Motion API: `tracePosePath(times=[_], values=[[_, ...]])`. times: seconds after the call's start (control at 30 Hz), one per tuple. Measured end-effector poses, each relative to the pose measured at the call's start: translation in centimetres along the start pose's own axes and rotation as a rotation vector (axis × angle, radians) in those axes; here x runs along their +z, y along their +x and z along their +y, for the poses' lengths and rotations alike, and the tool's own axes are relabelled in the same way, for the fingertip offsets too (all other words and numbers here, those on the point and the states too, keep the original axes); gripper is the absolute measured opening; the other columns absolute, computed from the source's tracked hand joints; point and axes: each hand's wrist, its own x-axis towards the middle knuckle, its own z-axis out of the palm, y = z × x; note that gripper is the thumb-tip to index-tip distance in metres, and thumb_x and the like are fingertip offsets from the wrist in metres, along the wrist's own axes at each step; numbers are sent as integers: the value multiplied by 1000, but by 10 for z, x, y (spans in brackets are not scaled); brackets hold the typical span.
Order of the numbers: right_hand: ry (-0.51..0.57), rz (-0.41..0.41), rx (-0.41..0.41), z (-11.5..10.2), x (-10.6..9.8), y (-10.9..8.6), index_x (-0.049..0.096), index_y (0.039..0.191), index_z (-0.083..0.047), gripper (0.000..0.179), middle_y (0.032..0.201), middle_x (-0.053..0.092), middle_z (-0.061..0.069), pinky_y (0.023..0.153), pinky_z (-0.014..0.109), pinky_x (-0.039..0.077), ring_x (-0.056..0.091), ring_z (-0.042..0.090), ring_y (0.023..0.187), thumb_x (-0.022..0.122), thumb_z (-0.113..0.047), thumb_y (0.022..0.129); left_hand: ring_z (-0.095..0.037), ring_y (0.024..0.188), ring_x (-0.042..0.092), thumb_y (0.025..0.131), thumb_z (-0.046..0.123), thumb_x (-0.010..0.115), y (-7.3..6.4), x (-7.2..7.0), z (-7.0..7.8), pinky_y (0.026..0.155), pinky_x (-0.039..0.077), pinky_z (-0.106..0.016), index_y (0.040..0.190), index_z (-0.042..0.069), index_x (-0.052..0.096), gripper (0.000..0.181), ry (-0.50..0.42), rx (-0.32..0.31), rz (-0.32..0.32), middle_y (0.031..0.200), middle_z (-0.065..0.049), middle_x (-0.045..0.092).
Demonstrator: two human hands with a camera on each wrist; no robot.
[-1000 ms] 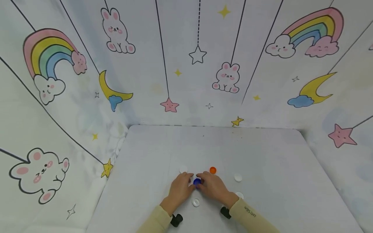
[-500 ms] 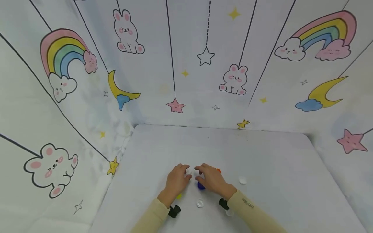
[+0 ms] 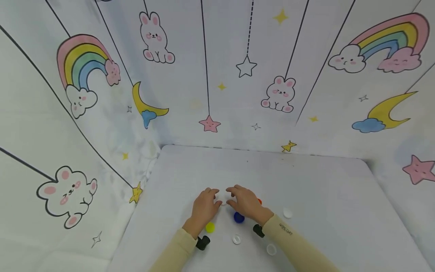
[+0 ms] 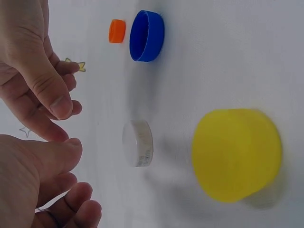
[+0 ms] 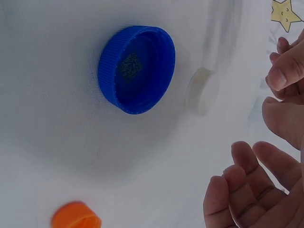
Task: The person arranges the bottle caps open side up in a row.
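My left hand [image 3: 205, 206] and right hand [image 3: 246, 202] hover close together, fingers loosely bent, neither holding anything. A small whitish bottle cap [image 4: 138, 143] lies on the table near both hands; in the head view it is mostly lost between them. Nearer me, beside the right hand, is a blue bottle cap [image 3: 239, 217], its hollow side visible in the right wrist view. A yellow bottle cap [image 3: 210, 227] sits below the left wrist, large in the left wrist view. The right hand partly hides an orange bottle cap [image 3: 259, 201] in the head view.
Clear or white caps lie about: a ringed cap [image 3: 236, 239] toward the front, a clear cap [image 3: 271, 249] near the right sleeve, a white cap [image 3: 287, 213] further right. A printed fabric wall [image 3: 183, 75] rises behind the white table [image 3: 306, 181].
Both hands have left the blue cap and shifted forward, away from me. The yellow cap has come into view beside the left wrist. The head view has turned slightly left.
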Motion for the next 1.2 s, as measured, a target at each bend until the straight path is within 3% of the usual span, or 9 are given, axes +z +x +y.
tracePosePath(times=[0.33,0.77,1.2], values=[[10,-59,36,0,2,7,65,123,-9,44,94,65,1,66,27,51,59,11,74,77,-27,84,-14,81,58,84,26,77,3,-1,-2,67,51,-28,119,11,67,40,-4,-33,-37,92,0,61],[-46,-190,118,4,24,15,66,123,-10,43,94,65,1,76,33,54,61,14,80,76,-26,85,-20,86,61,83,27,78,4,17,-12,77,53,-36,118,8,67,41,21,-84,-135,99,-7,62],[-37,-151,106,5,38,15,66,120,-7,42,87,62,-1,73,32,53,57,11,75,77,-24,83,-22,88,60,84,27,77,3,31,-17,77,52,-37,117,7,67,39,14,-73,-120,100,-7,61]])
